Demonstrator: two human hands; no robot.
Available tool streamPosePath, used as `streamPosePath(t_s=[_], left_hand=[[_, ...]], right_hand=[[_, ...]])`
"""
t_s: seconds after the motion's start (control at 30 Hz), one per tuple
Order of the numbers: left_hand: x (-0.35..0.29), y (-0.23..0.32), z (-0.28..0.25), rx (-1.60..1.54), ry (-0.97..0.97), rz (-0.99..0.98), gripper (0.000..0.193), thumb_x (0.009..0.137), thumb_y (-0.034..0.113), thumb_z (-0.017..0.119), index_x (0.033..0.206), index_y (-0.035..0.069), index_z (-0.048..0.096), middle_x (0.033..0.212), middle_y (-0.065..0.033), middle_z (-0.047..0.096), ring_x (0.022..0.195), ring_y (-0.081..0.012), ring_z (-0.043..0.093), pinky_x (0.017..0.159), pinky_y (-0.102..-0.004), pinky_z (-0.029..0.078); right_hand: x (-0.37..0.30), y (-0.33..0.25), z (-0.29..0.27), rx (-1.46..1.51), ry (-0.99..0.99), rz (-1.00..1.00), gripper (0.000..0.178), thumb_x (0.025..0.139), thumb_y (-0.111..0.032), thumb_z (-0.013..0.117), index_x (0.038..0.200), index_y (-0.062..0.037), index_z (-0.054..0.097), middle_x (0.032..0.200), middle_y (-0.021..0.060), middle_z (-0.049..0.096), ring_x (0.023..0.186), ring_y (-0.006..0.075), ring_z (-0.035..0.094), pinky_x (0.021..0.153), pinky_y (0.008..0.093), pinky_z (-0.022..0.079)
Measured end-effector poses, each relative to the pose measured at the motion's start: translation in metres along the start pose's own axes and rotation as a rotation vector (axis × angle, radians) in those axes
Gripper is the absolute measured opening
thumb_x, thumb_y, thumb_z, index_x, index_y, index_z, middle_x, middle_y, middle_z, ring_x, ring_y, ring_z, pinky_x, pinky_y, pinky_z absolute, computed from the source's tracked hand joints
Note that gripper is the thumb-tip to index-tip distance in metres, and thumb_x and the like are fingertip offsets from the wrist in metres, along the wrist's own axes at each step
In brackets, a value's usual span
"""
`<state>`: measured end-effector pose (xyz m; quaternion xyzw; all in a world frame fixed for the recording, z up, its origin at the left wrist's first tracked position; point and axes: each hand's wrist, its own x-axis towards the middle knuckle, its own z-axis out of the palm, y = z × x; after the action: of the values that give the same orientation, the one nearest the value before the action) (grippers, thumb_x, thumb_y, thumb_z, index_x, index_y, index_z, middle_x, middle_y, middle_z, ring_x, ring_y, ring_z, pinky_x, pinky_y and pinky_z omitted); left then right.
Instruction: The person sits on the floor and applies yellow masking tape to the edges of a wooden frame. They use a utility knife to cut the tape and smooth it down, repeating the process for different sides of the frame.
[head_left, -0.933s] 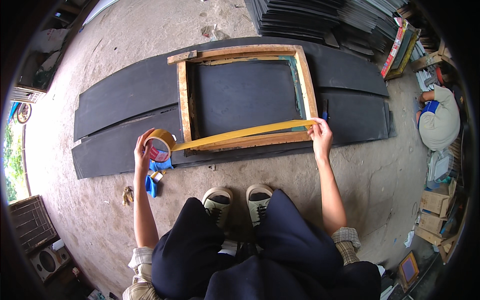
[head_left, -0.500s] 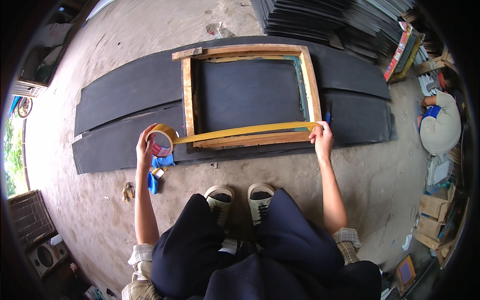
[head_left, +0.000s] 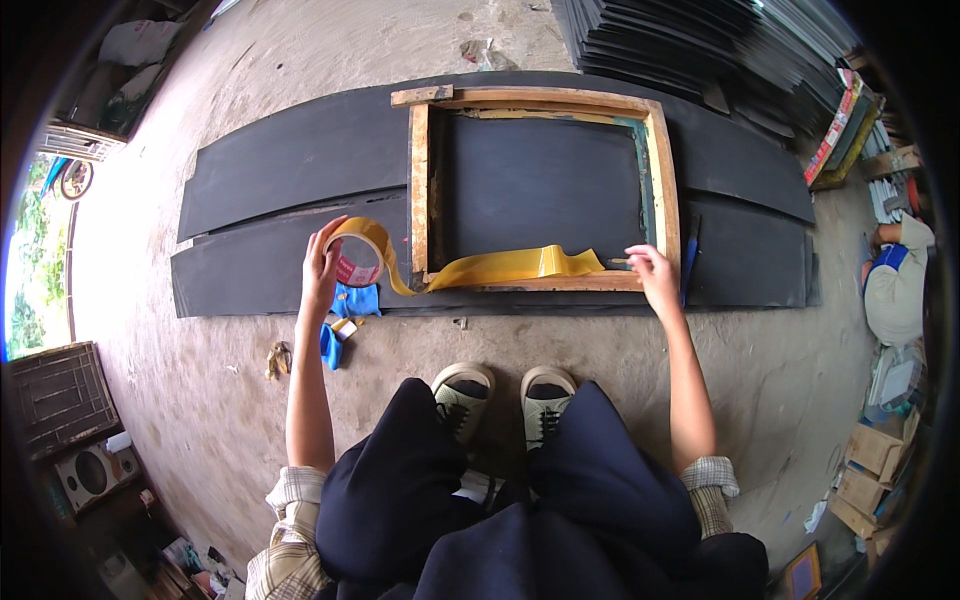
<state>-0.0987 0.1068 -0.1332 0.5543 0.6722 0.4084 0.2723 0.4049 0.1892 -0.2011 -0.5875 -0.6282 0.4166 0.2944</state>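
My left hand (head_left: 320, 268) is closed around a roll of yellow-brown packing tape (head_left: 372, 236), left of a wooden frame (head_left: 420, 175). A loose strip of tape (head_left: 510, 268) sags from the roll and lies curled over the frame's near side, its free end rippled. Just right of that end, by the frame's near right corner, is my right hand (head_left: 656, 280), its fingers bent but apart and apparently off the tape. The frame has greenish stains along its inner edge and rests on dark sheets (head_left: 300, 170) on the floor.
A blue slender tool (head_left: 691, 255) lies right of the frame. Blue cloth-like pieces (head_left: 357, 299) are below the tape roll. Stacked dark sheets (head_left: 650, 50) stand at the far right, with another frame (head_left: 840, 130) beside them. Wooden boxes (head_left: 862, 490) stand at the right edge.
The strip, stretched taut between both hands before, has gone slack and dropped onto the frame's near side. Its end has come away from my right hand. The view has shifted slightly left.
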Motion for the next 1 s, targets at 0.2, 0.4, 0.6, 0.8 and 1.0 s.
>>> streamPosePath(t_s=[0.2,0.4,0.6,0.8,1.0], left_hand=[[-0.008,-0.011,-0.007,-0.001,0.013,0.007,0.032,0.091,0.008,0.045,0.122,0.007,0.053,0.113,-0.0118,0.052,0.106,-0.0215,0.051,0.093,-0.0299,0.038],[-0.010,-0.016,-0.002,-0.040,0.004,-0.031,0.031,0.092,0.010,0.044,0.121,0.006,0.053,0.113,-0.0117,0.052,0.107,-0.0206,0.050,0.093,-0.0292,0.038],[-0.011,-0.017,-0.007,-0.019,-0.009,-0.020,0.033,0.094,0.020,0.042,0.123,0.008,0.052,0.115,-0.0080,0.052,0.104,-0.0175,0.049,0.092,-0.0298,0.037],[-0.013,-0.019,-0.008,-0.044,0.027,-0.033,0.032,0.093,0.014,0.043,0.122,0.008,0.053,0.109,-0.0088,0.052,0.098,-0.0166,0.051,0.090,-0.0276,0.039],[-0.014,-0.036,-0.016,-0.071,0.082,-0.028,0.032,0.095,0.019,0.042,0.123,0.008,0.052,0.105,-0.0053,0.054,0.091,-0.0134,0.049,0.083,-0.0258,0.039]], right_hand=[[0.006,-0.023,0.007,-0.285,-0.265,-0.138,0.021,0.080,-0.007,0.062,0.100,-0.0054,0.055,0.091,0.0085,0.064,0.087,0.0196,0.062,0.077,0.0315,0.049],[0.009,-0.020,0.013,-0.210,-0.320,0.052,0.022,0.083,-0.001,0.055,0.104,-0.0053,0.052,0.089,0.0116,0.064,0.086,0.0188,0.062,0.076,0.0315,0.047],[0.020,-0.023,0.030,-0.173,-0.298,0.076,0.021,0.081,0.000,0.054,0.100,-0.0079,0.061,0.081,0.0097,0.067,0.073,0.0148,0.061,0.069,0.0279,0.048],[0.025,-0.022,0.027,-0.031,-0.216,0.006,0.022,0.082,0.000,0.053,0.098,-0.0055,0.066,0.088,0.0077,0.067,0.078,0.0142,0.060,0.073,0.0261,0.046],[0.009,-0.057,0.003,0.174,-0.066,-0.101,0.024,0.088,0.000,0.047,0.103,-0.0014,0.065,0.092,0.0059,0.064,0.097,0.0129,0.055,0.084,0.0230,0.041]])
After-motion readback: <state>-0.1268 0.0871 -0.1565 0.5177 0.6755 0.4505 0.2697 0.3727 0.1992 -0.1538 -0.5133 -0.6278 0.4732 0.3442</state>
